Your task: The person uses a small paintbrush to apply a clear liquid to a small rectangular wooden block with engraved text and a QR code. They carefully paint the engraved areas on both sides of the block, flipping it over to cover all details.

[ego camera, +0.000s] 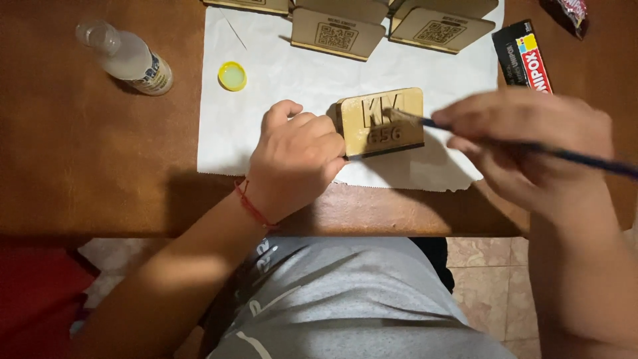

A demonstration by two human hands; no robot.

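Left hand (296,159): curled closed against the left edge of the small rectangular wooden plaque with raised letters (382,121), fingers bent, bracing it upright on the paper.

Right hand (531,143): pinched shut on the thin dark-handled paintbrush (465,129), held like a pen, handle trailing off to the right.

Brush tip: touching the raised letters on the upper face of the plaque, bristles blurred.

Plaque: stood on its lower edge near the middle of the white paper sheet (266,66), just left of the brush, dark strip along its base.

Paper sheet: spread over the brown wooden table (100,166), near edge close to the table's near rim.

Far side: three more flat wooden plaques with square printed patterns (339,33) lined along the far edge of the paper.

Left of paper: clear plastic bottle of whitish liquid (129,58) lying uncapped on its side, well apart from the plaque; small round yellow cap (232,76) open side up on the paper's left edge.

Right of paper: black, red and yellow carton (522,56) lying flat on the table.

Doing it well, as judged: keep the bracing grip low and clear of the wet face, stroke lightly along each letter, carry little liquid so nothing pools in the recesses.
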